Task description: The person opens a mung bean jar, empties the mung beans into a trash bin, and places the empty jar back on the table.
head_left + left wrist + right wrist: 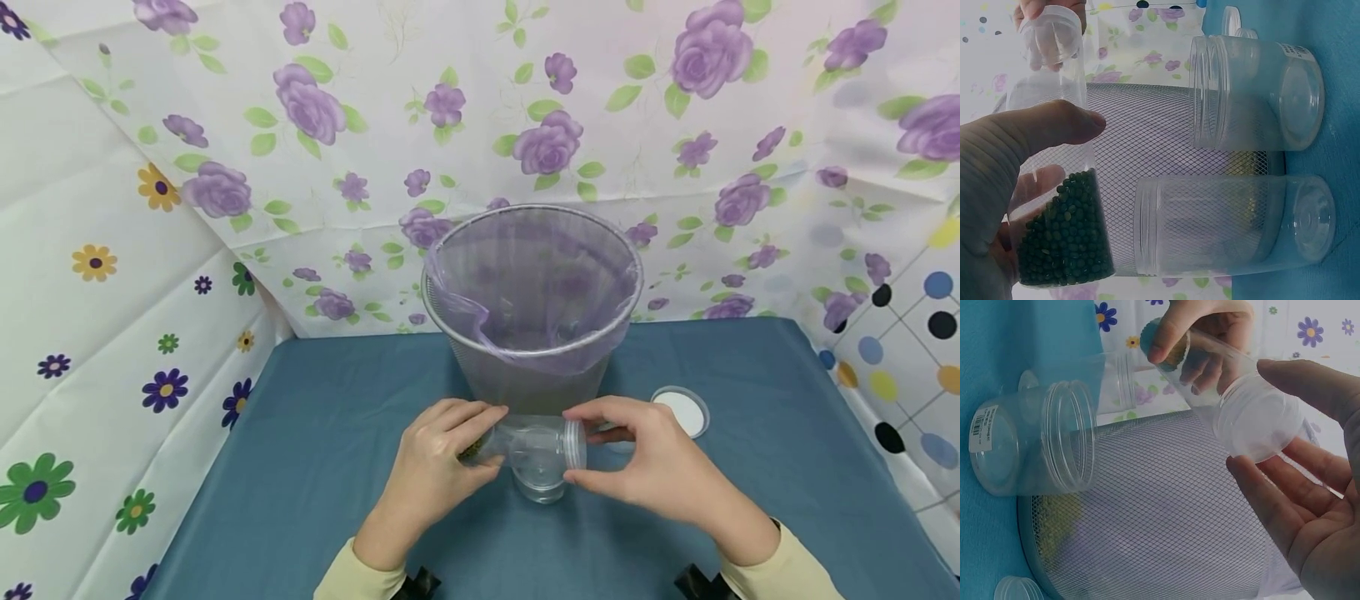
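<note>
A clear plastic jar point(525, 437) lies sideways in the air between my hands, with dark green beans point(1066, 231) gathered at its bottom end. My left hand point(442, 446) grips the jar around that bean-filled end. At the other end, the thumb and fingers of my right hand point(645, 446) pinch the clear lid point(1266, 425) from opposite sides. Just below the held jar, two empty, open jars stand upright on the table: a labelled jar point(1257, 94) and an unlabelled jar point(1235, 225). From the head view they are largely hidden by the held jar.
A mesh waste bin point(532, 379) lined with a purple bag point(480, 321) stands directly behind the hands. Right of it, a round clear lid with a white disc point(681, 412) lies on the blue cloth point(345, 375). Flowered sheets point(450, 167) hang behind and beside the table.
</note>
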Demonstrator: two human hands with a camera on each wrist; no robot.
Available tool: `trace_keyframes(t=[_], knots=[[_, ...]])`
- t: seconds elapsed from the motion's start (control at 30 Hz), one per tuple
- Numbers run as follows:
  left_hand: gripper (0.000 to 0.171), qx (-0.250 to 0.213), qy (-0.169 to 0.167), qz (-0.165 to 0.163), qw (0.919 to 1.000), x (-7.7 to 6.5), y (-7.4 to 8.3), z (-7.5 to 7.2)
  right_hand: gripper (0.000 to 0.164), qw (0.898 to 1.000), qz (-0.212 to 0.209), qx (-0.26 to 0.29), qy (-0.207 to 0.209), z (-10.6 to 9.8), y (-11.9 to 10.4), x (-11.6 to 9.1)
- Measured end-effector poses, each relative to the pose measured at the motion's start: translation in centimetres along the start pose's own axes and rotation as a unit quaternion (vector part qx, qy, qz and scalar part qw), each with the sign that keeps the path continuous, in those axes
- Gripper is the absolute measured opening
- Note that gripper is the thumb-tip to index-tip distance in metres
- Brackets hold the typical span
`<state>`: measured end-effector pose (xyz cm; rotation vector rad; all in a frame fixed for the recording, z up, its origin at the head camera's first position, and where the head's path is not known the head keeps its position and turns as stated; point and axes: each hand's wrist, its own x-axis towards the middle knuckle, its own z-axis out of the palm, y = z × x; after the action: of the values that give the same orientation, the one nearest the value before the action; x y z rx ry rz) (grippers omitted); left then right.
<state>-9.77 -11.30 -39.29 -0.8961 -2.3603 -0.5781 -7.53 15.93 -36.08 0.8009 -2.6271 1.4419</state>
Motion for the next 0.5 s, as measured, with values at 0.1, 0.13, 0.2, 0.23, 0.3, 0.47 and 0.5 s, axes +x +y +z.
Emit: trace_keyframes(t=[0.1,0.13,0.2,0.23,0.3,0.47,0.5], knots=[[0.057,-0.008,0.001,-0.002,1.0000,-0.08,-0.08,-0.10,0.049,1.000,-0.020,0.021,0.007,-0.14,-0.05,-0.13],[0.057,-0.012,0.002,-0.004,0.9999,-0.11,-0.12,-0.15,0.050,0.999,-0.025,0.029,0.013,-0.20,-0.09,-0.18],[0.058,-0.022,0.006,-0.010,0.9997,-0.16,-0.19,-0.27,0.053,0.998,-0.034,0.037,0.027,-0.31,-0.14,-0.26],[0.059,-0.027,0.008,-0.015,0.9995,-0.18,-0.23,-0.35,0.055,0.998,-0.034,0.036,0.035,-0.37,-0.12,-0.31],[0.060,-0.039,0.010,-0.023,0.9989,-0.22,-0.31,-0.48,0.057,0.998,-0.027,0.032,0.050,-0.51,-0.07,-0.40],[0.062,-0.064,0.020,-0.042,0.9968,-0.61,-0.57,-0.72,0.058,0.996,0.005,0.031,0.086,-0.76,0.40,-0.70],[0.063,-0.068,0.022,-0.046,0.9964,-0.74,-0.64,-0.77,0.058,0.995,0.010,0.034,0.092,-0.79,0.54,-0.76]])
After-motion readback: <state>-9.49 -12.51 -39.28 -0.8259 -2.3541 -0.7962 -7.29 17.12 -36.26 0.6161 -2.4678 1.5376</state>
